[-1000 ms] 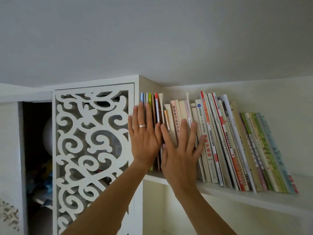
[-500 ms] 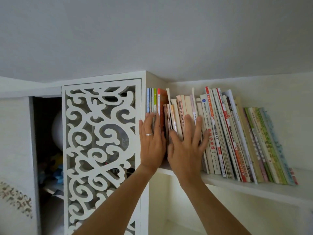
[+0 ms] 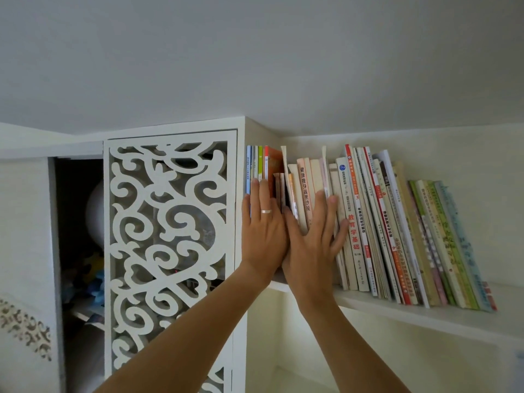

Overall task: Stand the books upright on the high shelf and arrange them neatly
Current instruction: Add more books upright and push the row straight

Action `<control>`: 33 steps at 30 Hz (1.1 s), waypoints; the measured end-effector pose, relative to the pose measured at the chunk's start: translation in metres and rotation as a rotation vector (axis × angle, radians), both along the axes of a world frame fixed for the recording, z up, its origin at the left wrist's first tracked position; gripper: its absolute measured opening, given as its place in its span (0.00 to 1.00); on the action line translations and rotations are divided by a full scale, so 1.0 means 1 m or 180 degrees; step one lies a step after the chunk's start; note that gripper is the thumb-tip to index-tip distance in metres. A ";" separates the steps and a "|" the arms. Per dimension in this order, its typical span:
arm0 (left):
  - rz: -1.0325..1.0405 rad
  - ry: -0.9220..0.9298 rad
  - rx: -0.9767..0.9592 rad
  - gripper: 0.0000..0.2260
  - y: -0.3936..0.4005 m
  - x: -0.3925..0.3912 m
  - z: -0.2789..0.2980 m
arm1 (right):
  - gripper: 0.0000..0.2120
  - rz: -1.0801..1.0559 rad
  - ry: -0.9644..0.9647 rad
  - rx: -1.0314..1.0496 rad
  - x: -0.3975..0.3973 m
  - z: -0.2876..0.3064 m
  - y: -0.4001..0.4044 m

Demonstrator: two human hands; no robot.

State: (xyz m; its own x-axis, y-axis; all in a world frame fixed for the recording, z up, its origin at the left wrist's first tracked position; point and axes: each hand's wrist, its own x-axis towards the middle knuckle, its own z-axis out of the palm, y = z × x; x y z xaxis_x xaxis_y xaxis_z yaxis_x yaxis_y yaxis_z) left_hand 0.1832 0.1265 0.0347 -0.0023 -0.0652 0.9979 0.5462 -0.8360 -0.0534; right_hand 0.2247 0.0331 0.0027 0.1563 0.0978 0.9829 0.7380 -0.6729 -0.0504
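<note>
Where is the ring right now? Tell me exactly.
In the head view the ring sits on a finger of the left hand, which presses flat on the leftmost books, beside the fretwork cabinet door.

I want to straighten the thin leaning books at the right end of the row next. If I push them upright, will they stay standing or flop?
The thin green and pale blue books at the right end lean left with bare white shelf board to their right, so they would likely slump back. Their narrow spines suggest soft, bendy covers. Probably light, so a flat-hand push should shift several together.
</note>
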 end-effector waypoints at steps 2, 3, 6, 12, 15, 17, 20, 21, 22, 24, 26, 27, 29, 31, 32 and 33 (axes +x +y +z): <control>0.0083 0.0070 -0.0046 0.26 0.001 0.000 0.000 | 0.29 0.0046 0.0010 0.0039 0.001 0.000 0.001; 0.0130 0.0108 -0.0077 0.25 0.001 -0.001 0.000 | 0.29 0.0089 0.0002 0.0057 0.001 0.001 0.001; 0.0134 0.0209 -0.0287 0.25 -0.001 -0.002 0.003 | 0.30 0.0367 -0.0139 0.0110 -0.001 0.002 -0.005; -0.0124 0.0291 -0.0742 0.29 -0.010 0.005 0.014 | 0.41 0.0226 -0.0177 0.0082 0.000 0.001 -0.010; -0.0433 0.0170 -0.0979 0.29 -0.011 0.004 0.015 | 0.41 0.0103 -0.0124 0.0096 0.001 0.000 -0.009; -0.0705 0.0021 -0.1039 0.27 -0.011 0.002 0.016 | 0.39 0.0058 -0.0115 0.0078 0.002 0.000 -0.009; -0.1099 -0.0151 -0.1058 0.22 -0.012 -0.003 0.014 | 0.36 0.0045 -0.0090 0.0098 0.000 0.000 -0.009; -0.1128 -0.0193 -0.1095 0.19 -0.014 -0.005 0.012 | 0.35 0.0070 -0.0074 0.0109 0.000 -0.001 -0.009; -0.1141 -0.0242 -0.1147 0.16 -0.016 -0.008 0.011 | 0.35 0.0096 -0.0062 0.0120 0.000 -0.001 -0.009; -0.1330 -0.0380 -0.1258 0.12 -0.019 -0.016 0.007 | 0.35 0.0167 -0.0060 0.0134 -0.001 0.000 -0.009; -0.1506 -0.0444 -0.1226 0.10 -0.020 -0.021 0.004 | 0.34 0.0251 -0.0064 0.0140 -0.002 0.000 -0.009; -0.1426 -0.0401 -0.1150 0.11 -0.019 -0.022 0.003 | 0.34 0.0283 -0.0057 0.0129 -0.002 0.001 -0.009; -0.1089 -0.0164 -0.1019 0.16 -0.018 -0.020 0.002 | 0.35 0.0311 -0.0042 0.0059 -0.003 0.000 -0.010; -0.0951 0.0042 -0.1047 0.19 -0.017 -0.018 0.003 | 0.36 0.0279 -0.0043 0.0014 -0.002 0.000 -0.011; -0.1039 0.0047 -0.1083 0.18 -0.017 -0.018 0.005 | 0.35 0.0259 -0.0049 0.0028 -0.001 0.000 -0.011; -0.1215 -0.0001 -0.1132 0.15 -0.017 -0.020 0.006 | 0.35 0.0244 -0.0053 0.0048 -0.001 0.000 -0.011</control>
